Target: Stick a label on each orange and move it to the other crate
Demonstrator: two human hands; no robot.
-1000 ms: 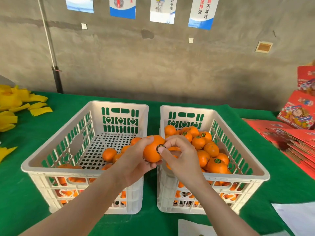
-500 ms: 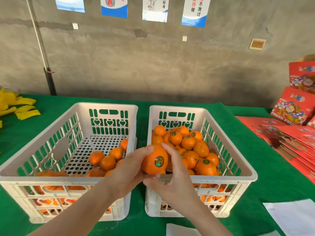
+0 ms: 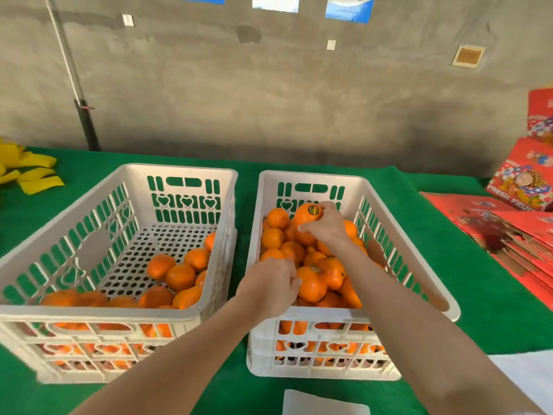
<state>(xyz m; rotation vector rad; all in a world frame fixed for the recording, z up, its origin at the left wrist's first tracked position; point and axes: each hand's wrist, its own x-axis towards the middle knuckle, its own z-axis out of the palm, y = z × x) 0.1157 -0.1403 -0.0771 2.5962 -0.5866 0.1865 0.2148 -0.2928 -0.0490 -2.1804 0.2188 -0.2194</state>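
Right hand (image 3: 329, 227) carried orange (image 3: 305, 216) into right crate (image 3: 311, 177).

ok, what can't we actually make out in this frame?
Head view only.
Left hand: its own back hides the fingers, so any grip is unclear.
Print on the labelled orange in the right hand: too small.
Wall posters: cut by the top edge.
White sheet: cut by the bottom edge.
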